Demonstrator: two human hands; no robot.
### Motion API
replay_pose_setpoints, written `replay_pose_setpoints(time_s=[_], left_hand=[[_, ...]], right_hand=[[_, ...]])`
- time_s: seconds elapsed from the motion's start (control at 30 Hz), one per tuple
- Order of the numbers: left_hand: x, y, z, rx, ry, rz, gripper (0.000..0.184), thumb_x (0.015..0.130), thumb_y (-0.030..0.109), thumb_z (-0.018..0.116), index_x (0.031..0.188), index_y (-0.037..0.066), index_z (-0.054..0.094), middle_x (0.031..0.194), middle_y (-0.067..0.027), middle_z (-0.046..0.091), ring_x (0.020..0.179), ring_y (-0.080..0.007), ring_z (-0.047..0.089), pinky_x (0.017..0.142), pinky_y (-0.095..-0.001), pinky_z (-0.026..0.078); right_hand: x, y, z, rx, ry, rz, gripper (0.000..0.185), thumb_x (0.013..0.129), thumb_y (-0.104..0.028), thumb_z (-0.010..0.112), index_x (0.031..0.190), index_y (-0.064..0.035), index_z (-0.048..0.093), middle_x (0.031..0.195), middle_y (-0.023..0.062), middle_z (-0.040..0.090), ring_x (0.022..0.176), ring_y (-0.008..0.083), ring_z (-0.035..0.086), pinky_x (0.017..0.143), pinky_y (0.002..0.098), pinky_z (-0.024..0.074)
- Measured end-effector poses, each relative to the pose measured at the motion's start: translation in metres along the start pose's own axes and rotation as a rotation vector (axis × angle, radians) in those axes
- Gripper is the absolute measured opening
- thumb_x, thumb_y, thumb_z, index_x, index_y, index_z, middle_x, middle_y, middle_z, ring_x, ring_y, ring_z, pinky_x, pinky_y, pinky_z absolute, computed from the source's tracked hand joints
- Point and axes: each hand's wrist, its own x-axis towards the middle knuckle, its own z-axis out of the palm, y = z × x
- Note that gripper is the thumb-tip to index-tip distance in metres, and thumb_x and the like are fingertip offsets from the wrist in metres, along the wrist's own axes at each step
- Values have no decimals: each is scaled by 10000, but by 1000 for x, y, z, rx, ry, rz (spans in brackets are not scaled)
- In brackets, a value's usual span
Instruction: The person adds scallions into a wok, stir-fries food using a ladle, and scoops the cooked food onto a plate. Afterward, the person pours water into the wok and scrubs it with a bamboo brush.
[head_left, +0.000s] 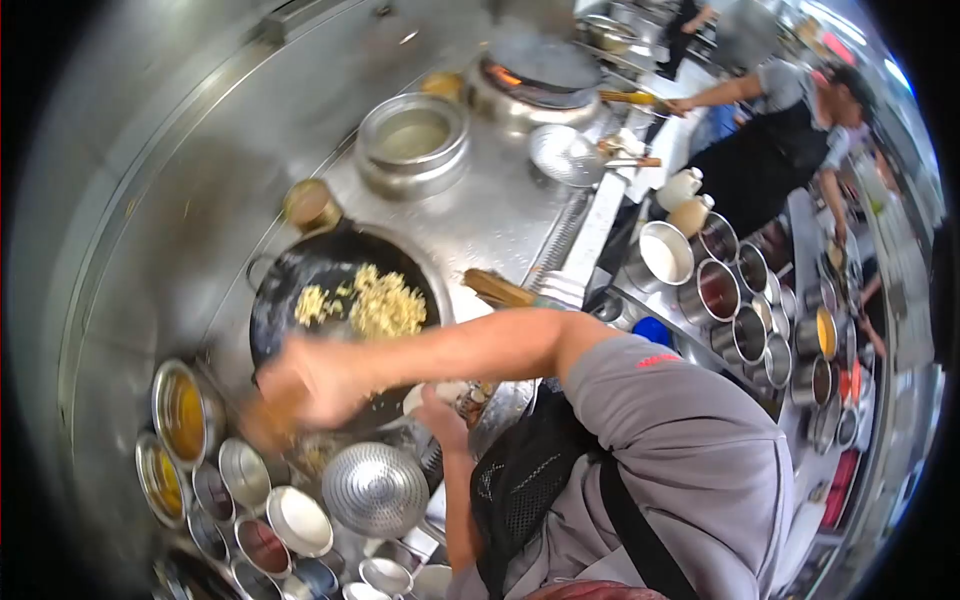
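Note:
A dark wok (285, 290) with a looped handle holds pale yellow, crumbly food (386, 303). Over its lower left edge, my right hand (318, 380) is smeared by motion, its fingers closed round a blurred brown thing (270, 418) that I cannot make out. At the wok's near edge my left hand (440, 418) grips a whitish cloth (432, 396) against the rim. The right forearm crosses the near part of the wok and hides some of it.
Metal pots of sauces and yellow liquid (184, 415) stand at lower left, beside a perforated strainer (375, 490). Behind are a large metal pot (412, 140), another ladle strainer (566, 155) and a lit burner (540, 75). A co-worker (765, 150) stands upper right, beyond more containers.

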Motion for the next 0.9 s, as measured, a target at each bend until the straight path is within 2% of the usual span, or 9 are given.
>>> replay_pose_setpoints(time_s=[0.13,0.3,0.33,0.5,0.57,0.63,0.77,0.87,0.9], left_hand=[[24,-14,-12,-138,-55,-24,204,960,194,613,1038,15,555,950,-111,575,783,-238,610,675,-413,522],[1,6,2,28,272,-23,206,946,210,627,1009,24,564,868,-85,572,768,-230,587,651,-415,487],[-2,11,-5,308,-42,263,246,943,216,628,1048,10,545,925,-101,568,809,-233,589,672,-407,489],[-38,55,37,248,210,-109,382,954,258,646,1100,-63,498,983,-117,572,833,-220,611,680,-359,515],[-23,36,16,192,72,-113,372,1001,255,569,1165,-56,443,1028,-124,521,940,-218,569,827,-357,496],[-10,30,5,129,106,-126,393,986,243,600,1152,-68,426,1056,-153,541,946,-241,609,802,-380,528],[-18,40,21,183,179,-155,446,967,223,627,1183,-87,391,1146,-171,564,984,-249,628,801,-379,562],[-14,40,29,170,191,-230,307,941,160,648,1089,-65,502,1017,-138,614,828,-244,648,725,-375,584],[-14,50,35,193,168,-300,251,928,136,657,1045,-53,542,956,-122,626,763,-238,647,693,-369,584]], right_hand=[[-71,-21,-7,-13,-402,-39,220,750,-149,790,691,-72,592,647,95,602,580,298,619,495,388,448],[-62,-5,-47,-209,126,174,346,885,-196,740,647,-71,522,598,124,552,563,337,592,494,428,417],[-58,-31,-45,-155,177,54,355,887,-206,741,652,-62,517,596,137,542,562,343,581,505,437,426],[-110,5,-67,-299,301,29,408,975,-206,637,628,-66,474,519,99,494,429,253,490,475,389,424],[-77,3,-90,-265,409,368,338,935,-188,700,688,-26,535,554,106,537,446,253,428,526,366,449],[-43,-26,-97,-228,534,47,254,923,-148,690,752,-10,564,596,146,576,469,286,456,540,386,449],[-64,-20,-104,-389,563,-40,342,952,-183,699,703,-29,522,557,135,483,493,247,450,505,373,414],[-65,14,-112,-444,415,482,334,947,-275,699,802,-3,570,681,198,599,564,342,524,567,388,487],[-53,28,-116,-425,461,317,379,962,-340,684,831,4,596,693,202,599,566,268,543,581,388,493]])
